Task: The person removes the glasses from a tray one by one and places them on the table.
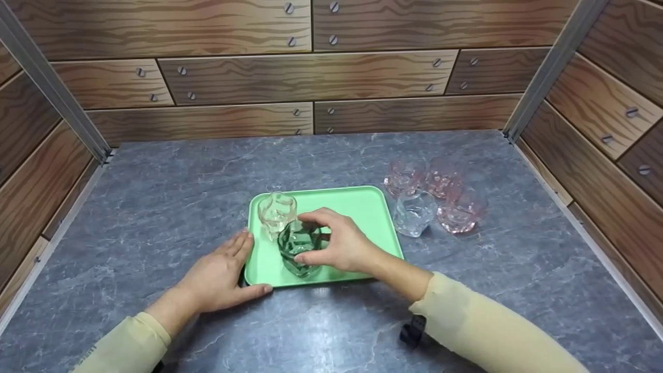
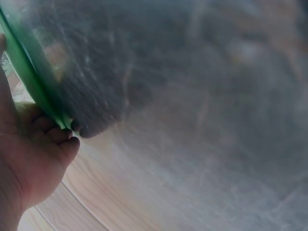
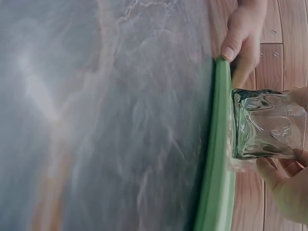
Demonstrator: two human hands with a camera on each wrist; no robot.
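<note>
A light-green tray (image 1: pixel 357 207) lies on the marbled table. My right hand (image 1: pixel 344 241) grips a dark-green tinted glass (image 1: pixel 299 248) near its rim, between thumb and fingers. In the right wrist view the same glass (image 3: pixel 264 125) is upright, its base at the level of the tray rim (image 3: pixel 219 144); whether it bears fully on the tray cannot be told. Behind it on the tray stands a clear glass (image 1: pixel 277 210). My left hand (image 1: pixel 220 274) lies at the tray's front left corner, fingers against the left edge and thumb along the front edge.
Right of the tray stand another clear glass (image 1: pixel 414 213) and several pink glasses (image 1: pixel 458 212), close together. Wood-patterned panels (image 1: pixel 311 77) enclose the table at the back and sides. A dark strap (image 1: pixel 413 330) hangs by the right sleeve.
</note>
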